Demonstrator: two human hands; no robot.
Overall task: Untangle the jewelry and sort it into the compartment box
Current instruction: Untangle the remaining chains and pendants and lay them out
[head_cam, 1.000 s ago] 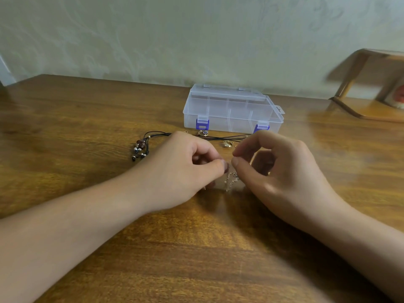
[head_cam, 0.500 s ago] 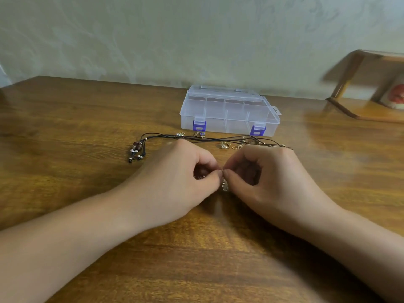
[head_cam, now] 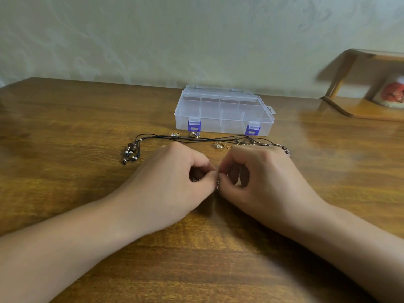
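Observation:
A clear plastic compartment box (head_cam: 223,110) with blue latches stands closed at the middle back of the wooden table (head_cam: 65,149). In front of it lies a black cord necklace (head_cam: 196,138) with a cluster of beads (head_cam: 131,150) at its left end. Small rings (head_cam: 219,145) and charms (head_cam: 194,134) lie along the cord. My left hand (head_cam: 172,178) and my right hand (head_cam: 258,176) meet fingertip to fingertip nearer to me, both pinching a thin silver chain (head_cam: 217,182); most of the chain is hidden by my fingers.
A wooden stand (head_cam: 358,88) with a round red-patterned object (head_cam: 391,92) sits at the far right against the wall. More tangled jewelry (head_cam: 284,148) peeks out behind my right hand.
My hands have come closer together and lowered toward the table, so the chain that hung between them is now mostly hidden. The view has shifted slightly.

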